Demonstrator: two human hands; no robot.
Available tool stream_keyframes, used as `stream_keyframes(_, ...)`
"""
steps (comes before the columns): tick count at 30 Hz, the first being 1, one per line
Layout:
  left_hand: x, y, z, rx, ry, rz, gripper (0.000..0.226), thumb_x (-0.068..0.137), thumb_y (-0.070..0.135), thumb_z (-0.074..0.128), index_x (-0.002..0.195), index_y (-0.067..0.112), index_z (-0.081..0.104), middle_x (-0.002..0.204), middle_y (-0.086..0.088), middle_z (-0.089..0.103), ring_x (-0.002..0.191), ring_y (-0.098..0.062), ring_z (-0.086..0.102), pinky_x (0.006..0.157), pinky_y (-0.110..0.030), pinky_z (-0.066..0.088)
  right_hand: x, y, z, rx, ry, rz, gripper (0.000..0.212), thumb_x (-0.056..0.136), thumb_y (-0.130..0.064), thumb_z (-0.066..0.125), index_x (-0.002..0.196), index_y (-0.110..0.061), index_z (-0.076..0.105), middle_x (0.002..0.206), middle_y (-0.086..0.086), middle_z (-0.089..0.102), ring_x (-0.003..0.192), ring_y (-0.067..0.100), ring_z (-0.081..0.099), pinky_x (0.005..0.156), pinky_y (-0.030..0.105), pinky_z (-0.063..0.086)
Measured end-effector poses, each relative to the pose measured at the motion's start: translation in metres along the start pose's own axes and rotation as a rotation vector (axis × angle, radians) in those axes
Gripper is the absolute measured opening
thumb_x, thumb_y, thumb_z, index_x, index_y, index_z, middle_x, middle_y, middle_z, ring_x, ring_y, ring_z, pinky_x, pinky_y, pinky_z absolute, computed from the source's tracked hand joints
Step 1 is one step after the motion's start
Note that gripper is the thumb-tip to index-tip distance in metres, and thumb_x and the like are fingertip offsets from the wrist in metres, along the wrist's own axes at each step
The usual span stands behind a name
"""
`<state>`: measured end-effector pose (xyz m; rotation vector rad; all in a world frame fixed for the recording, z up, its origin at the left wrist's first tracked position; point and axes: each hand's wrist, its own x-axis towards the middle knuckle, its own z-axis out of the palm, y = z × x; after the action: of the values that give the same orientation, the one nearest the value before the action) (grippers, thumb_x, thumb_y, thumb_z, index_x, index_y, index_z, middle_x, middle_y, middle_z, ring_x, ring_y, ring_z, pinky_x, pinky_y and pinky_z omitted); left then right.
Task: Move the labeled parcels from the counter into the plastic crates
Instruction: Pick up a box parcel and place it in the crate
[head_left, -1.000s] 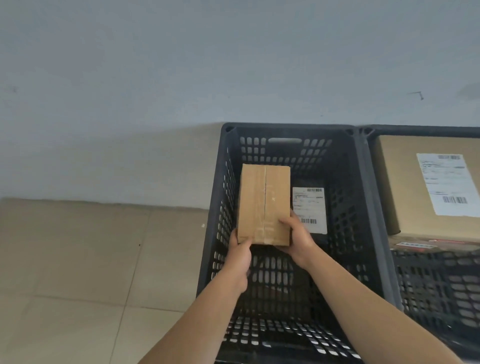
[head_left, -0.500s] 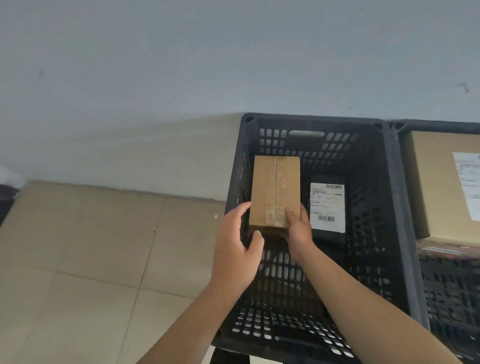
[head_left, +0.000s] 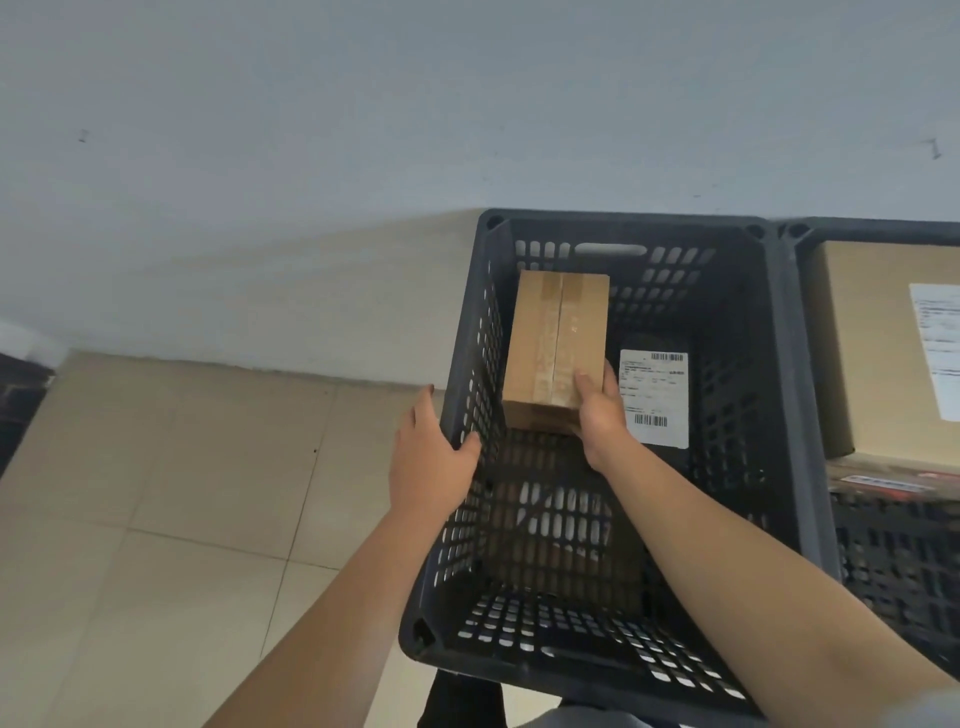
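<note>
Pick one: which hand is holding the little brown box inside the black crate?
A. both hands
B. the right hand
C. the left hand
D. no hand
B. Only the right hand grips the near end of the brown box inside the black crate; the left hand is off the box, at the crate's left wall.

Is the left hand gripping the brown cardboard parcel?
No, the left hand rests on the black plastic crate's wall; only the right hand holds the brown cardboard parcel.
</note>
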<state>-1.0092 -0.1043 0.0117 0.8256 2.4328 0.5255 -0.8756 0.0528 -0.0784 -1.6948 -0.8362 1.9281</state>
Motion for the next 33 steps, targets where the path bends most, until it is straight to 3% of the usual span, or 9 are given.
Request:
stream_keyframes(4,-0.001,0.000,0.000,-0.029,0.011,-0.019,0.077,0.095,0.035,0.071,0.158,0.022,0.028,0.147,-0.007,0.049,0.129,-0.027,0.057,0.101,-0.044,0.055,-0.010,0.001,-0.011,0.060,0.056,0.046,0.060,0.104,-0.046,0.056,0.159,-0.043,0.032,0.163,-0.001,0.038,0.148,0.031,0.038,0.119,0.063,0.035)
stream_keyframes(7,0.000,0.000,0.000,-0.012,0.035,-0.019,0.075,0.095,0.034,0.071,0.157,0.022,0.031,0.144,-0.005,0.052,0.126,-0.026,0.059,0.097,-0.042,0.055,-0.015,0.019,-0.029,0.264,0.339,0.170,0.056,0.100,-0.043,0.064,0.151,-0.027,0.047,0.152,0.005,0.052,0.139,0.032,0.048,0.117,0.057,0.040)
stream_keyframes(10,0.001,0.000,0.001,0.019,0.046,-0.019,0.072,0.095,0.036,0.071,0.155,0.021,0.033,0.140,-0.004,0.054,0.123,-0.025,0.060,0.096,-0.043,0.058,-0.015,0.026,-0.048,0.463,0.521,0.350,0.063,0.093,-0.043,0.074,0.147,-0.020,0.049,0.143,0.008,0.059,0.131,0.035,0.056,0.112,0.056,0.045)
stream_keyframes(14,0.002,-0.002,0.003,0.024,0.062,-0.011,0.071,0.094,0.034,0.072,0.153,0.022,0.033,0.134,-0.003,0.057,0.115,-0.023,0.063,0.089,-0.040,0.059,0.005,0.013,-0.063,0.613,0.480,0.472,0.040,0.093,-0.044,0.074,0.120,-0.017,0.063,0.126,0.007,0.070,0.108,0.033,0.064,0.095,0.052,0.051)
stream_keyframes(17,0.002,-0.002,0.003,0.022,0.065,-0.013,0.077,0.094,0.033,0.073,0.156,0.023,0.028,0.135,-0.003,0.059,0.116,-0.023,0.064,0.091,-0.042,0.059,0.018,0.013,-0.069,0.671,0.456,0.532,0.042,0.093,-0.046,0.073,0.121,-0.015,0.063,0.125,0.008,0.069,0.118,0.036,0.061,0.108,0.059,0.042)
stream_keyframes(20,0.002,-0.001,0.003,0.019,0.065,-0.004,0.078,0.094,0.032,0.074,0.156,0.024,0.027,0.135,-0.003,0.061,0.118,-0.024,0.065,0.095,-0.045,0.060,0.023,0.019,-0.072,0.708,0.431,0.508,0.037,0.094,-0.044,0.073,0.113,-0.016,0.059,0.129,0.009,0.068,0.123,0.037,0.060,0.108,0.059,0.042)
stream_keyframes(23,0.002,-0.002,0.003,0.024,0.069,0.006,0.078,0.094,0.030,0.073,0.157,0.025,0.026,0.133,-0.003,0.062,0.117,-0.025,0.066,0.094,-0.046,0.060,0.024,0.026,-0.070,0.717,0.450,0.504,0.047,0.095,-0.040,0.073,0.131,-0.018,0.054,0.135,0.010,0.065,0.128,0.038,0.057,0.110,0.063,0.042)
stream_keyframes(28,0.001,-0.001,0.003,0.012,0.062,0.004,0.085,0.093,0.028,0.074,0.160,0.026,0.021,0.135,-0.004,0.062,0.118,-0.026,0.065,0.095,-0.051,0.060,0.023,0.027,-0.065,0.716,0.560,0.450,0.075,0.096,-0.025,0.074,0.156,-0.028,0.028,0.147,0.013,0.054,0.135,0.040,0.052,0.109,0.070,0.043)
stream_keyframes(33,0.000,0.000,0.004,0.008,0.066,0.002,0.089,0.092,0.030,0.076,0.161,0.026,0.019,0.139,-0.005,0.060,0.122,-0.027,0.064,0.099,-0.052,0.058,0.028,0.017,-0.057,0.592,0.457,0.429,0.071,0.094,-0.008,0.074,0.154,-0.028,0.040,0.149,0.014,0.050,0.135,0.040,0.052,0.102,0.066,0.051)
